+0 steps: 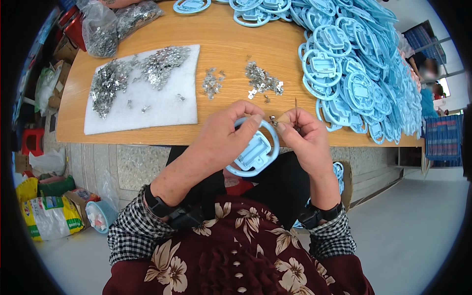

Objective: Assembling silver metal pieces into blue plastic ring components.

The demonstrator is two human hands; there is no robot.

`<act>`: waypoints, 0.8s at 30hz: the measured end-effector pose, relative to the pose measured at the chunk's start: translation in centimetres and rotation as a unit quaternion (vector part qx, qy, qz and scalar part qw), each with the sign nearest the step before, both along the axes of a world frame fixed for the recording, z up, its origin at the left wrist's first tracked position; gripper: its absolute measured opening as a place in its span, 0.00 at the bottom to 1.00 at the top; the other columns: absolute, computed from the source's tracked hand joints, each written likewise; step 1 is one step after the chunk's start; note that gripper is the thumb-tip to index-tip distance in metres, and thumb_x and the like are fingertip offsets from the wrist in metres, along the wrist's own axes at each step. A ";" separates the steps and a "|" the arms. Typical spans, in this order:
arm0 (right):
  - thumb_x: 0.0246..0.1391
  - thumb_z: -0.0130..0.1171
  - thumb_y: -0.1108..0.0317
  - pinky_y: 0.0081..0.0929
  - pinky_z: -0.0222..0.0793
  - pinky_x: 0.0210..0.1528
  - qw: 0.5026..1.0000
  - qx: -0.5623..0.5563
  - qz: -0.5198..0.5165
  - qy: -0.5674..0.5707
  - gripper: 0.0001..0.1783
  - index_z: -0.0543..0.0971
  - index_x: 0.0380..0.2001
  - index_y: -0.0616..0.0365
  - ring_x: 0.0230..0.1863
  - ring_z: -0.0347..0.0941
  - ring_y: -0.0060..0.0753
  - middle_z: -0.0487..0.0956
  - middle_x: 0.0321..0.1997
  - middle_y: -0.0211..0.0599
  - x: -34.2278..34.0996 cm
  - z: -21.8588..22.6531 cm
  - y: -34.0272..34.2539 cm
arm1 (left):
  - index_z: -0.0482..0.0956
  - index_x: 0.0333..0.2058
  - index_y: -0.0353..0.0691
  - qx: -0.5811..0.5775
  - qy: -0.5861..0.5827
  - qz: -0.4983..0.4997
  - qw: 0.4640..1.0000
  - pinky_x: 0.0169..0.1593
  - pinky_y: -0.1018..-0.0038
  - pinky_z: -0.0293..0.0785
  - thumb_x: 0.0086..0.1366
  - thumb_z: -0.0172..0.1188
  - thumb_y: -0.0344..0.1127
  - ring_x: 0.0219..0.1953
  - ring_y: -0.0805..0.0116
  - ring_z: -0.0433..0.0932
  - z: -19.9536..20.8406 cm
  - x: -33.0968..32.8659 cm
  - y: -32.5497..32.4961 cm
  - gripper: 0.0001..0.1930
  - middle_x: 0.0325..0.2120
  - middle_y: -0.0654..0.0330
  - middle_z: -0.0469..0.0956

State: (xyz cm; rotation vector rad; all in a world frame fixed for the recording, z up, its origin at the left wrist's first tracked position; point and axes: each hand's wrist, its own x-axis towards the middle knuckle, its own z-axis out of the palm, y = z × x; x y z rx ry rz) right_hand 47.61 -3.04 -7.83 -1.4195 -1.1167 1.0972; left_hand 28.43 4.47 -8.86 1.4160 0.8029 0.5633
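Note:
My left hand [235, 129] is closed on a light blue plastic ring-shaped part [256, 153] with a boxy recess in its middle, held over my lap at the table's front edge. Beside its rim, the fingertips of my right hand [304, 133] pinch a small metal piece [273, 119]. A thin, dark pointed tool [296, 109] also stands up between the right fingers; its lower end is hidden. Just beyond my hands lie a pile of small metal clips [263, 79] and a smaller pile of little metal pieces [212, 83].
A white foam pad [147, 115] carries heaps of metal pieces at the left. Plastic bags of metal parts [101, 34] sit behind it. Blue plastic parts [359, 88] are heaped high on the right. On the floor are a blue bin [104, 216] and a red stool [33, 141].

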 end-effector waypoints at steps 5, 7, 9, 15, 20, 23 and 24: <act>0.52 0.64 0.75 0.15 0.61 0.27 0.992 0.036 -0.009 -0.124 0.05 0.78 0.29 0.63 0.24 0.62 0.11 0.69 0.22 0.21 -1.0 -0.3 -0.7 | 0.77 0.48 0.36 0.038 0.027 0.019 0.999 0.39 0.79 0.75 0.75 0.48 0.34 0.35 0.81 0.77 -1.4 -0.6 0.7 0.12 0.34 0.64 0.80; 0.52 0.64 0.75 0.16 0.62 0.26 0.990 0.029 -0.016 -0.134 0.04 0.78 0.29 0.63 0.24 0.63 0.12 0.70 0.22 0.23 -1.6 -0.5 -0.6 | 0.77 0.49 0.35 0.055 0.031 0.023 0.998 0.39 0.79 0.75 0.75 0.47 0.34 0.35 0.80 0.77 -1.9 -0.5 0.8 0.13 0.34 0.64 0.81; 0.51 0.64 0.75 0.17 0.63 0.26 0.989 0.020 -0.020 -0.142 0.04 0.78 0.29 0.63 0.23 0.64 0.13 0.70 0.22 0.24 -1.8 -0.8 -0.5 | 0.77 0.49 0.35 0.068 0.040 0.025 0.997 0.38 0.78 0.75 0.75 0.47 0.34 0.34 0.79 0.77 -2.1 -0.5 0.7 0.13 0.33 0.64 0.81; 0.49 0.65 0.76 0.20 0.65 0.25 0.978 0.030 -0.004 -0.207 0.05 0.78 0.29 0.62 0.21 0.66 0.18 0.72 0.21 0.29 -1.7 -1.6 -0.4 | 0.78 0.48 0.34 0.068 0.051 0.034 0.996 0.37 0.78 0.74 0.76 0.46 0.35 0.33 0.79 0.77 -2.1 -0.4 0.8 0.14 0.31 0.64 0.80; 0.47 0.65 0.75 0.25 0.68 0.25 0.956 0.044 -0.011 -0.289 0.06 0.78 0.28 0.60 0.21 0.69 0.27 0.73 0.21 0.34 -2.3 -1.1 -0.5 | 0.78 0.48 0.34 0.039 0.056 0.035 0.997 0.37 0.78 0.75 0.74 0.49 0.35 0.33 0.79 0.77 -1.9 -0.3 0.8 0.13 0.31 0.64 0.80; 0.47 0.65 0.74 0.28 0.69 0.25 0.947 0.031 -0.005 -0.319 0.06 0.77 0.28 0.59 0.21 0.71 0.31 0.74 0.22 0.36 -2.6 -0.2 -0.4 | 0.78 0.48 0.34 -0.003 0.064 0.032 0.997 0.37 0.78 0.75 0.71 0.54 0.36 0.32 0.79 0.77 -1.6 -0.3 0.8 0.14 0.32 0.63 0.81; 0.47 0.65 0.74 0.28 0.69 0.25 0.947 0.031 -0.005 -0.318 0.06 0.77 0.28 0.59 0.21 0.71 0.31 0.74 0.22 0.36 -2.6 0.0 -0.4 | 0.78 0.49 0.33 -0.028 0.069 0.030 0.997 0.37 0.78 0.75 0.69 0.58 0.37 0.32 0.79 0.77 -1.5 -0.3 0.8 0.15 0.32 0.63 0.82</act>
